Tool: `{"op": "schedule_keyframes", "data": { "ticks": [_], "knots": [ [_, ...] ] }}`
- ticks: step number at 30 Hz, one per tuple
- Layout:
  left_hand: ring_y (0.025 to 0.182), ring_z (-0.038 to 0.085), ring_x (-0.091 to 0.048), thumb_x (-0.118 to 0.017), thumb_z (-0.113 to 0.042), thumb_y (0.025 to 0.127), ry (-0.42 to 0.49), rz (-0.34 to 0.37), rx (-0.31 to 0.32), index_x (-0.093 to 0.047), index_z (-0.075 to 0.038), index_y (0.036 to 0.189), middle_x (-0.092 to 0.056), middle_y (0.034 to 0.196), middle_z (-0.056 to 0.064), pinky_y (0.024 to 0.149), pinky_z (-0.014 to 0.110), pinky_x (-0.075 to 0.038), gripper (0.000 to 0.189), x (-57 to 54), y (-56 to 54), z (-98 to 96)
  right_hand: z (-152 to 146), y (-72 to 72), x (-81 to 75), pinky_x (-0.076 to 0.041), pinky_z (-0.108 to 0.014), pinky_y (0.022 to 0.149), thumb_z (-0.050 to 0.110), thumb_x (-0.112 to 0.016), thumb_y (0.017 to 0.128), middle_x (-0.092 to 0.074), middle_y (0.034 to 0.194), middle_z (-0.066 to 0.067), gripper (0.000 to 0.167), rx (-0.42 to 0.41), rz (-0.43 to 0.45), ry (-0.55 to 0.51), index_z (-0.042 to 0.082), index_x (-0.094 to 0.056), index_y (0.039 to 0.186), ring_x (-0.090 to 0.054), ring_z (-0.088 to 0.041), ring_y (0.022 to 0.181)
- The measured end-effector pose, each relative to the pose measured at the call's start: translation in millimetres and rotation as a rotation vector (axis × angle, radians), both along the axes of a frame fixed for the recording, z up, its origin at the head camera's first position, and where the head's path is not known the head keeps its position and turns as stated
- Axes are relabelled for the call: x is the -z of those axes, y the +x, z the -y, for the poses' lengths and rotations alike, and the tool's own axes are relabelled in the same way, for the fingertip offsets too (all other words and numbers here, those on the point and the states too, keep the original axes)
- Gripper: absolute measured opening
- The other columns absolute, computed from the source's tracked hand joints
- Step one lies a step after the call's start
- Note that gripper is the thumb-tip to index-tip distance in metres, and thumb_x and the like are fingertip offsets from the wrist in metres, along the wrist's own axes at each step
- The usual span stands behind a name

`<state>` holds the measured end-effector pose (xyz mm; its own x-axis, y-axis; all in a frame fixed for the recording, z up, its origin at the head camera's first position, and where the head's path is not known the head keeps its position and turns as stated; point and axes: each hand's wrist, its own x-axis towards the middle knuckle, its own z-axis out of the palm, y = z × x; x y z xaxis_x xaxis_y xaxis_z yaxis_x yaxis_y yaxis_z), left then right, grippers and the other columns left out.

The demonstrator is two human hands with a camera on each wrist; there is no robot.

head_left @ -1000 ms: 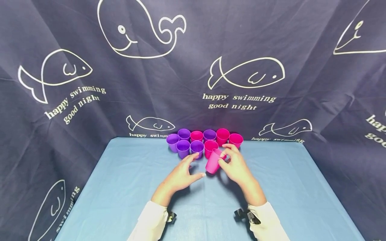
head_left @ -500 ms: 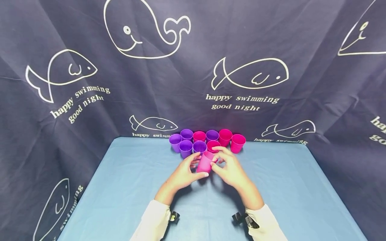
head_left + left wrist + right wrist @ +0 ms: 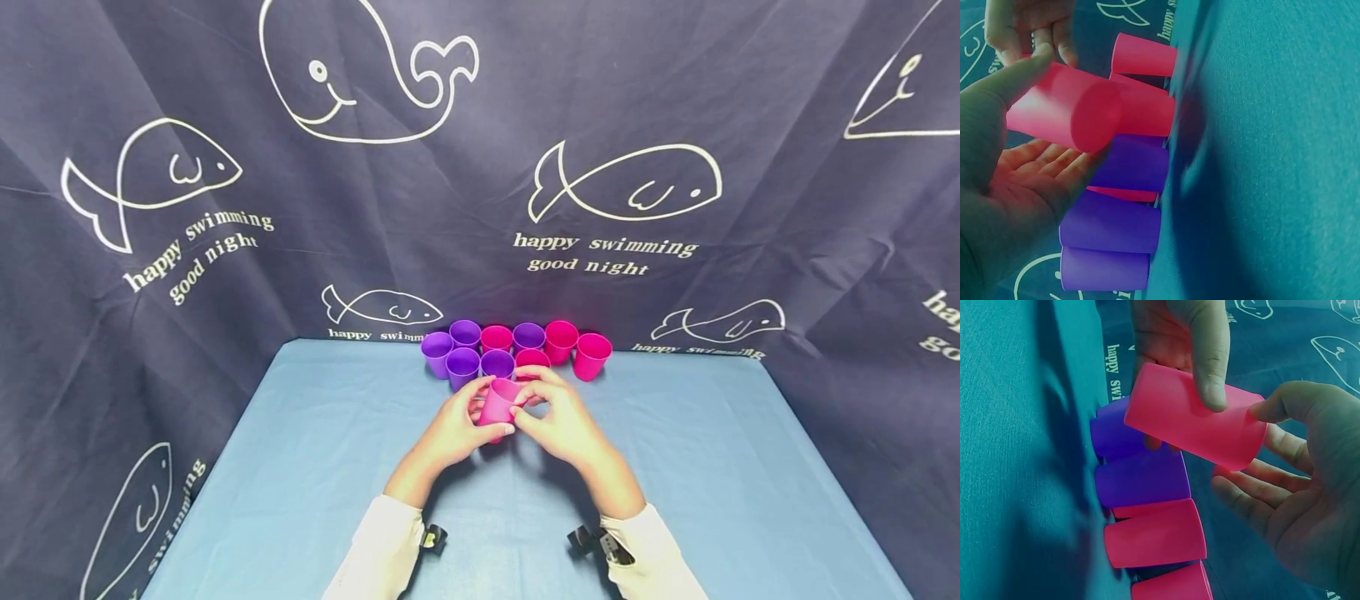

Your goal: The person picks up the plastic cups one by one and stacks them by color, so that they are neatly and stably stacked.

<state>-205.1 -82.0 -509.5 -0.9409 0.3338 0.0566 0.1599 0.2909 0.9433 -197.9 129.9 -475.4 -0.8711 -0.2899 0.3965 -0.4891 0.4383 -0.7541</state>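
Note:
Both hands hold one pink cup (image 3: 498, 407) in front of a cluster of cups. My left hand (image 3: 454, 432) has its thumb on the near side and its fingers round the far side, as the left wrist view shows on the cup (image 3: 1050, 109). At the rim, my right hand (image 3: 561, 427) pinches the cup (image 3: 1172, 415) between thumb and fingers. It hangs above the table, tilted a little. Behind it stand purple cups, such as the front-left purple cup (image 3: 462, 371), and pink cups, such as the far-right pink cup (image 3: 592, 358), all mouth up.
A blue cloth covers the table (image 3: 345, 433). Along its back edge, the cups stand in two close rows against a dark curtain (image 3: 480, 208) with white fish drawings. A front pink cup (image 3: 533, 358) is partly hidden behind my right hand.
The pink cup has moved left with my right hand and become more upright. My left hand, at first apart from it with spread fingers, now grips it.

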Motion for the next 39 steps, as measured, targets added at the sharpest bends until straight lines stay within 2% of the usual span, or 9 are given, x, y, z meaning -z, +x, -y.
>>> {"op": "schedule_keyframes", "data": {
  "ticks": [4, 8, 11, 14, 18, 23, 27, 33, 39],
  "knots": [
    [0.116, 0.029, -0.074, -0.091, -0.024, 0.083, -0.009, -0.004, -0.014, -0.057, -0.011, 0.147, -0.068, 0.138, 0.012, 0.099, 0.044, -0.062, 0.074, 1.5, 0.5, 1.1, 1, 1.1, -0.1, -0.064, -0.044, 0.089, 0.004, -0.082, 0.082, -0.068, 0.134, -0.018, 0.016, -0.005, 0.011, 0.021, 0.015, -0.071, 0.081, -0.070, -0.028, 0.112],
    [0.116, 0.029, -0.073, -0.092, -0.023, 0.082, 0.005, -0.005, -0.018, -0.057, -0.010, 0.145, -0.068, 0.136, 0.013, 0.100, 0.044, -0.062, 0.073, 2.3, 2.4, -0.6, 1, 1.6, 1.3, -0.064, -0.044, 0.087, 0.001, -0.077, 0.081, -0.068, 0.132, -0.018, 0.014, -0.007, -0.008, 0.045, 0.014, -0.071, 0.082, -0.071, -0.028, 0.107],
    [0.118, 0.030, -0.073, -0.092, -0.023, 0.082, 0.021, -0.001, -0.022, -0.057, -0.009, 0.144, -0.068, 0.135, 0.014, 0.101, 0.044, -0.061, 0.073, 3.0, 2.9, -2.6, 1, 0.4, 2.8, -0.063, -0.044, 0.088, -0.002, -0.072, 0.081, -0.068, 0.133, -0.018, 0.015, 0.007, -0.024, 0.041, 0.011, -0.073, 0.087, -0.072, -0.029, 0.104],
    [0.118, 0.029, -0.073, -0.093, -0.022, 0.081, 0.031, -0.001, -0.025, -0.057, -0.010, 0.143, -0.068, 0.133, 0.013, 0.102, 0.043, -0.061, 0.073, 4.0, 1.8, -3.2, 2, -2.9, 4.3, -0.060, -0.049, 0.095, -0.008, -0.066, 0.082, -0.064, 0.138, -0.020, 0.022, 0.037, -0.041, -0.001, 0.005, -0.075, 0.098, -0.069, -0.034, 0.116],
    [0.118, 0.029, -0.074, -0.093, -0.021, 0.081, 0.033, -0.007, -0.030, -0.057, -0.010, 0.142, -0.069, 0.133, 0.013, 0.102, 0.044, -0.061, 0.072, 3.7, 0.3, -2.0, 4, -9.5, 8.0, -0.052, -0.050, 0.104, -0.013, -0.059, 0.084, -0.056, 0.147, -0.023, 0.033, 0.136, -0.049, -0.112, -0.003, -0.074, 0.111, -0.053, -0.039, 0.139],
    [0.118, 0.026, -0.073, -0.094, -0.023, 0.080, 0.020, -0.002, -0.042, -0.058, -0.011, 0.141, -0.073, 0.128, 0.010, 0.106, 0.045, -0.058, 0.072, 3.1, 0.2, 0.2, 2, -22.4, 15.2, -0.048, -0.050, 0.111, -0.011, -0.063, 0.087, -0.054, 0.145, -0.024, 0.042, 0.312, 0.084, -0.295, -0.005, -0.066, 0.128, -0.053, -0.040, 0.136],
    [0.117, 0.024, -0.072, -0.094, -0.023, 0.079, 0.005, -0.003, -0.047, -0.058, -0.011, 0.140, -0.075, 0.125, 0.008, 0.108, 0.045, -0.057, 0.071, 4.2, 0.5, 1.1, -3, -33.8, 20.4, -0.046, -0.058, 0.117, -0.005, -0.069, 0.086, -0.054, 0.144, -0.027, 0.058, 0.393, 0.226, -0.336, -0.006, -0.055, 0.142, -0.053, -0.045, 0.135],
    [0.116, 0.022, -0.072, -0.092, -0.018, 0.080, 0.004, -0.012, -0.054, -0.058, -0.013, 0.137, -0.075, 0.122, 0.006, 0.108, 0.044, -0.057, 0.066, 5.7, 0.0, 2.4, -7, -44.5, 26.2, -0.040, -0.059, 0.123, 0.002, -0.076, 0.087, -0.046, 0.154, -0.029, 0.080, 0.371, 0.405, -0.322, -0.002, -0.039, 0.157, -0.047, -0.048, 0.144],
    [0.117, 0.021, -0.072, -0.089, -0.011, 0.081, 0.023, -0.026, -0.046, -0.057, -0.014, 0.136, -0.075, 0.124, 0.005, 0.108, 0.040, -0.057, 0.064, 8.0, -1.9, 2.3, -6, -49.8, 29.6, -0.039, -0.058, 0.124, 0.000, -0.080, 0.084, -0.047, 0.154, -0.030, 0.085, 0.364, 0.443, -0.356, -0.002, -0.038, 0.158, -0.048, -0.048, 0.141]
  ]
}}
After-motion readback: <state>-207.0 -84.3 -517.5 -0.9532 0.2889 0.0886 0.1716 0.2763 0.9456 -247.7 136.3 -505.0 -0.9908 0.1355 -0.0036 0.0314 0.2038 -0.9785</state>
